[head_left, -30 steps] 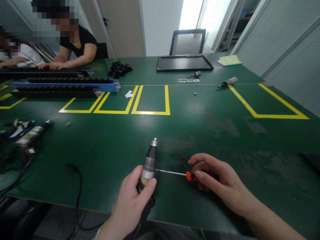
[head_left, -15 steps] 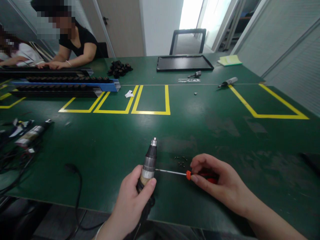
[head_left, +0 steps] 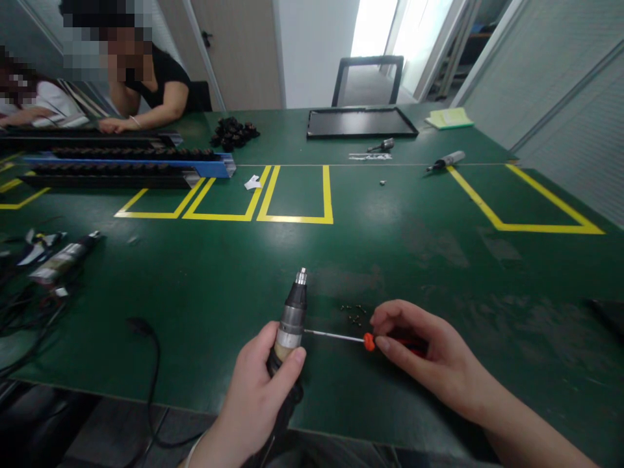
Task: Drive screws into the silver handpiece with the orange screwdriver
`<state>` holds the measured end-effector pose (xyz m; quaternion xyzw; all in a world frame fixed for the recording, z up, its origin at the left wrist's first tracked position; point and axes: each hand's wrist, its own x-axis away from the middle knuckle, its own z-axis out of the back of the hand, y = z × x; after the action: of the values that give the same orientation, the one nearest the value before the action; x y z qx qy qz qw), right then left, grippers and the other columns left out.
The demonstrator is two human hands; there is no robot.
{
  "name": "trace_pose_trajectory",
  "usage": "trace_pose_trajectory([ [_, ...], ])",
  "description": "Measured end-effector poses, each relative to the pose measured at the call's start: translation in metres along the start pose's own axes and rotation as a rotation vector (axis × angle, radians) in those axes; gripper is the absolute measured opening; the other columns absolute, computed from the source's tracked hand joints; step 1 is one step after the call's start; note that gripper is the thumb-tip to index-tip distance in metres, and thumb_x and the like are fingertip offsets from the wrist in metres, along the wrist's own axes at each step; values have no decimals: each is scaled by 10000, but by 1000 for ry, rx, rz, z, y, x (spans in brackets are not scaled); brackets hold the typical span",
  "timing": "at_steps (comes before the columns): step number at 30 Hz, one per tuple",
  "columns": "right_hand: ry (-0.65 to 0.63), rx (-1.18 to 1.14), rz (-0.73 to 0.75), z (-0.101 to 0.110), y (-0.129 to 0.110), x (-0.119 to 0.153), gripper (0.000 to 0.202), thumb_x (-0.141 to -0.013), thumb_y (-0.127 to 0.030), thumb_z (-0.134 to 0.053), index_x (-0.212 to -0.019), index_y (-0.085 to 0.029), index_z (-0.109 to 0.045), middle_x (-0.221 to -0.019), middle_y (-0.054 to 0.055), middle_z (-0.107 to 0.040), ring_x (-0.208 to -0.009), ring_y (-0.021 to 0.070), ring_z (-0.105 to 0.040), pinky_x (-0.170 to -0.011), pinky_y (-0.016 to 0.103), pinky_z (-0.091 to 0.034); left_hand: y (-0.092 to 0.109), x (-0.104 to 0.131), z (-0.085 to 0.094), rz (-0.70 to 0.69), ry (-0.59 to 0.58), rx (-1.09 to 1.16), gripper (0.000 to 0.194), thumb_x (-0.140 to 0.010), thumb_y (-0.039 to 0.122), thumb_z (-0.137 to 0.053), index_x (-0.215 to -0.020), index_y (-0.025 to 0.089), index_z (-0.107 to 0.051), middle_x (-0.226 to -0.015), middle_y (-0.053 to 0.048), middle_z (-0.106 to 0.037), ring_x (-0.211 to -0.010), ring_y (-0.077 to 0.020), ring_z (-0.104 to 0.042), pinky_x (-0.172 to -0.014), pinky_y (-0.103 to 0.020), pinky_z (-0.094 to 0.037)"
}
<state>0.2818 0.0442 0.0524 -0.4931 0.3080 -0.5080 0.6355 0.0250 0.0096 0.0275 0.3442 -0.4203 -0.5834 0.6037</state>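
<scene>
My left hand (head_left: pixel 263 383) is wrapped round an electric screwdriver (head_left: pixel 293 318), whose silver nose points away from me. Its lower end is hidden by my fingers and thumb. In my right hand (head_left: pixel 424 357) is a screwdriver (head_left: pixel 336 335) with a red and black handle, held level between thumb and fingers. The thin shaft points left, and its tip meets the side of the electric screwdriver at the grey collar. Several small screws (head_left: pixel 354 315) lie on the green table (head_left: pixel 205 286) just beyond the shaft.
Another electric screwdriver (head_left: pixel 65 257) lies among cables at the left. A black cable plug (head_left: pixel 139 325) rests near the front edge. Long rails (head_left: pixel 214 166) stand at the back left, before two seated people. Further back are black parts (head_left: pixel 234 133) and a black tray (head_left: pixel 361 123).
The red and black handle has turned slightly in my right hand. Across the table, a person has raised one hand from the rails towards the head. My left hand stays put.
</scene>
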Motion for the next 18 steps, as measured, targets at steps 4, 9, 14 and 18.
trace_pose_trajectory([
  [4, 15, 44, 33, 0, 2, 1, 105, -823, -238, -710, -910, -215, -656, -825, 25, -692, -736, 193, -686, -680, 290, -579, 0, 0, 0, 0, 2, -5, 257, -928, 412, -590, -757, 223, -552, -670, 47, -494, -627, -176, -474, -586, -263, -360],
  [9, -23, 80, 68, 0, 7, 0, 90, -849, -213, -667, -936, -214, -644, -833, 24, -682, -726, 189, -662, -652, 283, -548, -1, 1, 1, 3, 1, -13, 245, -930, 415, -594, -777, 227, -562, -676, 43, -508, -630, -183, -487, -592, -270, -367],
  [14, -91, 47, 35, 0, 6, 0, 10, -910, -249, -609, -907, -241, -615, -811, 26, -699, -703, 207, -654, -597, 285, -507, 0, 1, 0, 0, 15, -5, 265, -923, 438, -600, -745, 248, -552, -657, 38, -501, -613, -199, -484, -572, -289, -372],
  [18, -94, 47, 27, -2, 4, 0, 76, -873, -183, -609, -884, -256, -592, -793, 8, -680, -695, 204, -646, -606, 285, -501, 1, -1, -1, 1, 21, -3, 265, -923, 441, -593, -743, 251, -553, -657, 36, -496, -615, -202, -483, -570, -293, -374],
])
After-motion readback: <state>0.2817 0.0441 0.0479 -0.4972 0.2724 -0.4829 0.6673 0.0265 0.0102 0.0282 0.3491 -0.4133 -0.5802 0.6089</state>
